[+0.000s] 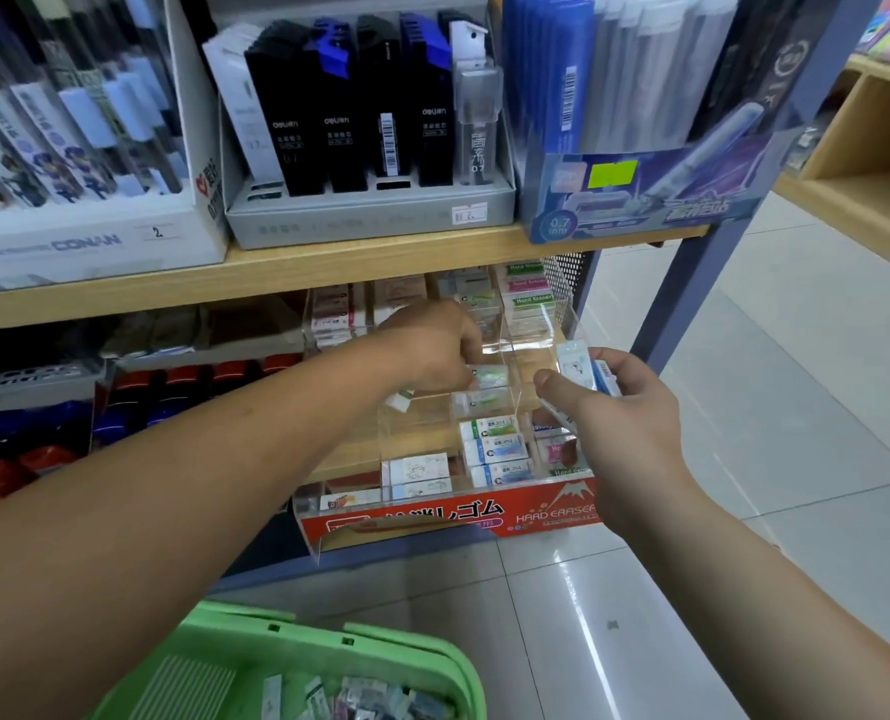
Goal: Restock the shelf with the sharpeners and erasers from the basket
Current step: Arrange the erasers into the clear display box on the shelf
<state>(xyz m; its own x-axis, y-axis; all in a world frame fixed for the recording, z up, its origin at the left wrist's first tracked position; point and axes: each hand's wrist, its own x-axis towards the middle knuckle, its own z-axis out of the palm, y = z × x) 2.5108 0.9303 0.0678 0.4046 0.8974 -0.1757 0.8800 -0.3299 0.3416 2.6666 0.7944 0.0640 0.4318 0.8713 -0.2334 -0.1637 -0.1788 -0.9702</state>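
Note:
A clear acrylic eraser display point(562, 314) with a red front label sits on the lower wooden shelf, its lanes partly filled with wrapped erasers point(495, 449). My left hand point(432, 345) reaches into a middle lane, fingers closed on a green-striped eraser point(487, 376); another small white piece pokes out below the palm. To the right of the display, my right hand point(614, 407) holds a small stack of white and blue erasers point(586, 368). A green basket point(328, 646) with several wrapped erasers lies on the floor at the bottom.
The upper shelf point(328, 267) carries pencil-lead boxes and pen displays. Red and blue items fill trays at the lower left point(136, 397). A blue metal shelf post point(692, 283) stands right of the display. Glossy tiled floor point(744, 459) spreads to the right.

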